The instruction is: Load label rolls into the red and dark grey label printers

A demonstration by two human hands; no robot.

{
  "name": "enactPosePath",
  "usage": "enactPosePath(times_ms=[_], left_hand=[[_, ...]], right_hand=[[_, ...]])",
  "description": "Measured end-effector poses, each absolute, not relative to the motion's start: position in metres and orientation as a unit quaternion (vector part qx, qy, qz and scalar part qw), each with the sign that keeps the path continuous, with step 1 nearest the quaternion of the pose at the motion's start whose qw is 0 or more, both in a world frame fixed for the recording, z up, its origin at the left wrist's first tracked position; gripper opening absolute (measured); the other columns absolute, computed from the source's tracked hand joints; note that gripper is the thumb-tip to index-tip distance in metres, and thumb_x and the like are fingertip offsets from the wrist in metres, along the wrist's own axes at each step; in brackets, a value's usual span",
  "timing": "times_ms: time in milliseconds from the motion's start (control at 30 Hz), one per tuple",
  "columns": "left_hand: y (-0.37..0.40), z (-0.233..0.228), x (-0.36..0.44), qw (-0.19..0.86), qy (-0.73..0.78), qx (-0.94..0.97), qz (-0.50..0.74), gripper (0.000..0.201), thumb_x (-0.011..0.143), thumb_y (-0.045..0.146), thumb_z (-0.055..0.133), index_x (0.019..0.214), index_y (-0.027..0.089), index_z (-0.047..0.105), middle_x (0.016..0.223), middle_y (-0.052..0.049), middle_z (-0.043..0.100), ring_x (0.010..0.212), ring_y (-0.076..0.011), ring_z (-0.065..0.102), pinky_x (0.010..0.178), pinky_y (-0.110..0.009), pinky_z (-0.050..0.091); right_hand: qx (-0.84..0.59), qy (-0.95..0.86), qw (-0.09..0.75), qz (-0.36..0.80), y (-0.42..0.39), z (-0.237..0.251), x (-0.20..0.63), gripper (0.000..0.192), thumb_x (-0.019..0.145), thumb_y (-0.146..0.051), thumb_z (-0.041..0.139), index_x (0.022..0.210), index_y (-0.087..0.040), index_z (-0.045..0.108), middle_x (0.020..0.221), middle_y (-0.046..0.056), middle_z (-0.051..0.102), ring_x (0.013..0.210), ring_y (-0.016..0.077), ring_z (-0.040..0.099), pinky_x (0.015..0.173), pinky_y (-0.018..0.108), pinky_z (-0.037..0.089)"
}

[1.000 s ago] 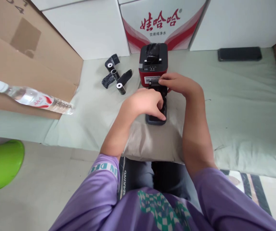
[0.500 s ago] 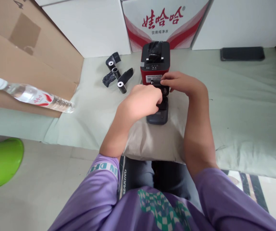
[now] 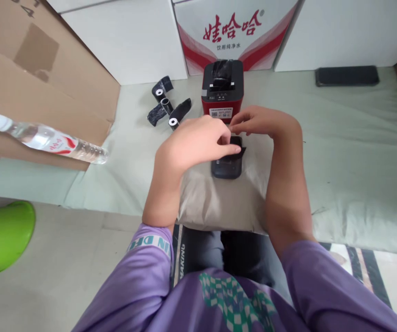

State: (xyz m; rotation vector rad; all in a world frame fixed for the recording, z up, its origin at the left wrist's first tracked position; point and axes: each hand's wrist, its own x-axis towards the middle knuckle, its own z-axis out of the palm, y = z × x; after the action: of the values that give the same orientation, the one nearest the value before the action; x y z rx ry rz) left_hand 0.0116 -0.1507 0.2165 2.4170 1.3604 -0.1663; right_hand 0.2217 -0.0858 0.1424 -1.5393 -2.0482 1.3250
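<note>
Device (image 3: 228,167), a small dark handheld unit, lies on a beige cushion (image 3: 219,203) just in front of the red printer (image 3: 222,94). A black strip (image 3: 234,156) crosses its upper part. The left hand (image 3: 193,145) covers the device's left upper corner, fingers curled together with the fingertips (image 3: 234,148) pressing on the strip. The right hand (image 3: 262,122) hovers at the device's far end, between it and the printer, its fingers pinched together; what they clamp is hidden behind the left hand, so that cannot be told.

The printer stands upright beyond the device, a white label on its near face and a black roll in its top opening. Left of the printer, three black rolls (image 3: 168,108) with pale cores lie in a loose cluster on the pale green mat (image 3: 340,147). Behind the printer stands a white carton (image 3: 234,34) with red characters and red bands. Far right of the printer, near the wall, a flat black slab (image 3: 346,76) rests on the mat. Well left of the printer, a clear bottle (image 3: 46,138) with a red and white label lies on its side at the foot of a brown cardboard box (image 3: 28,83). Further left and nearer the person, a bright green plastic item (image 3: 2,235) sits on the floor. Purple sleeves (image 3: 150,272) fill the near edge of the view.
</note>
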Motion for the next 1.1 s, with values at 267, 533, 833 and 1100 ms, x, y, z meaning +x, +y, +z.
enactPosePath(times_ms=[267, 533, 833, 1100], left_hand=[[-0.106, 0.184, 0.0, 0.181, 0.534, 0.821, -0.091, 0.041, 0.091, 0.047, 0.078, 0.127, 0.029, 0.081, 0.119, -0.005, 0.082, 0.113, -0.027, 0.073, 0.093, -0.032, 0.053], [-0.072, 0.147, 0.008, 0.276, 0.444, 0.835, -0.173, 0.074, 0.081, 0.051, 0.083, 0.149, 0.027, 0.067, 0.142, -0.007, 0.077, 0.124, -0.0264, 0.072, 0.1, -0.027, 0.052], [-0.068, 0.14, 0.01, 0.35, 0.491, 0.783, -0.153, 0.081, 0.072, 0.045, 0.087, 0.148, 0.028, 0.064, 0.13, -0.01, 0.079, 0.102, -0.024, 0.077, 0.08, -0.026, 0.055], [-0.07, 0.088, -0.02, 0.449, 0.446, 0.774, 0.027, 0.053, 0.088, 0.049, 0.077, 0.136, 0.028, 0.073, 0.117, -0.009, 0.081, 0.105, -0.022, 0.076, 0.079, -0.03, 0.058]], right_hand=[[-0.533, -0.713, 0.092, 0.446, -0.076, 0.128, 0.222, 0.01, 0.084, -0.02, 0.086, 0.093, -0.026, 0.084, 0.093, 0.005, 0.079, 0.095, 0.0269, 0.073, 0.085, 0.043, 0.059], [-0.534, -0.703, 0.035, 0.467, -0.072, 0.119, 0.218, 0.029, 0.071, -0.027, 0.097, 0.096, -0.026, 0.082, 0.107, 0.007, 0.08, 0.096, 0.0282, 0.075, 0.077, 0.04, 0.064], [-0.54, -0.661, 0.064, 0.517, -0.077, 0.115, 0.211, 0.029, 0.065, -0.026, 0.102, 0.085, -0.026, 0.081, 0.094, 0.005, 0.076, 0.101, 0.0312, 0.075, 0.079, 0.045, 0.067], [-0.603, -0.66, 0.109, 0.434, -0.095, 0.116, 0.21, 0.029, 0.08, -0.028, 0.089, 0.105, -0.023, 0.076, 0.112, 0.009, 0.077, 0.094, 0.0275, 0.072, 0.085, 0.045, 0.064]])
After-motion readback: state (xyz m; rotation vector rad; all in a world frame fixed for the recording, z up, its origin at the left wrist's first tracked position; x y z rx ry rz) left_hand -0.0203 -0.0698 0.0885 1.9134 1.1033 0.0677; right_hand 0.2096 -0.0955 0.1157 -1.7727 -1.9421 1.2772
